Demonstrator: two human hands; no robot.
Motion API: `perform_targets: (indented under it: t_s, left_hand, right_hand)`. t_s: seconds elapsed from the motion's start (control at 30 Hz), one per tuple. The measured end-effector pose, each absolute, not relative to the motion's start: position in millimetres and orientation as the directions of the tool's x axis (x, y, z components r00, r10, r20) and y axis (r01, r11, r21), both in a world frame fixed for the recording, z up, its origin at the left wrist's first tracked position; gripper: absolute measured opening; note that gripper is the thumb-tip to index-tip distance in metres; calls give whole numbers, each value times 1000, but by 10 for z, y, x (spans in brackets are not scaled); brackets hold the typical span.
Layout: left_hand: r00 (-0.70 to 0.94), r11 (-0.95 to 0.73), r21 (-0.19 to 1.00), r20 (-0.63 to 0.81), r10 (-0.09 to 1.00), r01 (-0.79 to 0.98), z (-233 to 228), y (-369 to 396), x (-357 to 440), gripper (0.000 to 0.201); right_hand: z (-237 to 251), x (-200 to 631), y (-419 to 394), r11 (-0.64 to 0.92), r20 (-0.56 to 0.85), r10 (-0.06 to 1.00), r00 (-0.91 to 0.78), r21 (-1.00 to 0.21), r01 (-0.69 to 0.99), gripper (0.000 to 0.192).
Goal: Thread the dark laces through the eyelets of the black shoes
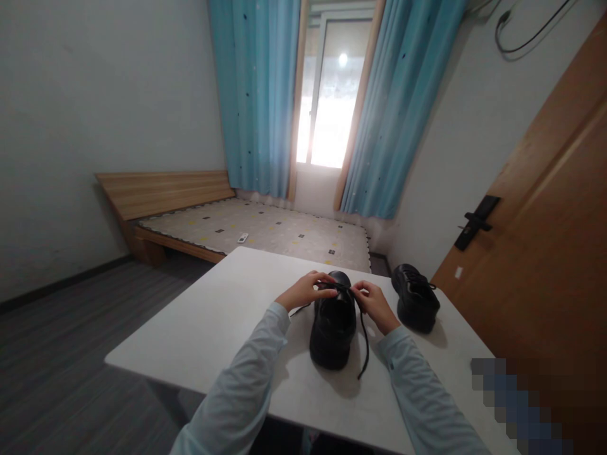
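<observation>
Sleeves of pale blue run up from the bottom edge to two hands working at a black shoe [332,328] that stands on the white table [213,328], toe toward the person. Both hands sit close together at the shoe's far end, over the lacing. The left hand [303,291] pinches a lace between fingertips, closed on it; the right hand [374,303] is likewise closed on the lace [365,344], whose loose end trails down the right side of the shoe onto the tabletop (another short end shows at the left of the shoe). By the look of it the lacing or tying is mid-way: the ends are gathered but no finished bow shows. The next move, I judge, calls for steady tension on both ends, with the shoe kept from sliding on the smooth top.

A second black shoe [415,297] rests further right, well apart from the first, untouched. Beyond the table lies a low wooden bed [190,215] with a patterned mattress, then blue curtains [256,95] either side of a bright window [327,95]. A brown door [545,253] stands at right.
</observation>
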State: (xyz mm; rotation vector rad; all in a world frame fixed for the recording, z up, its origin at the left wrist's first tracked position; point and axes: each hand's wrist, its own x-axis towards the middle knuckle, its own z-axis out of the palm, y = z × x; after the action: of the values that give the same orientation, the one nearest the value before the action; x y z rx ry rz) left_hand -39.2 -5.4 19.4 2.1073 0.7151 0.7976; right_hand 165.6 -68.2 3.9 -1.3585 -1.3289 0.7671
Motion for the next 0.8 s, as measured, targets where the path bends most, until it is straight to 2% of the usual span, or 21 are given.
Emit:
perform_targets:
  t_s: [0.13,0.3,0.53,0.8]
  left_hand:
    - [680,-559,789,263,684,256,174,-75,-406,54]
    - [688,-549,797,251,681,253,151,-73,-398,56]
    - [670,-513,826,245,701,234,83,-30,-371,70]
    - [677,-567,785,276,682,251,97,-39,-376,64]
  right_hand:
    - [24,1664,-636,198,280,936,213,-920,338,39]
    - [52,1651,-605,254,335,916,221,-910,328,36]
    - [130,1648,-638,264,302,938,172,-941,211,35]
    - [122,1707,-652,268,260,954,147,-962,-43,35]
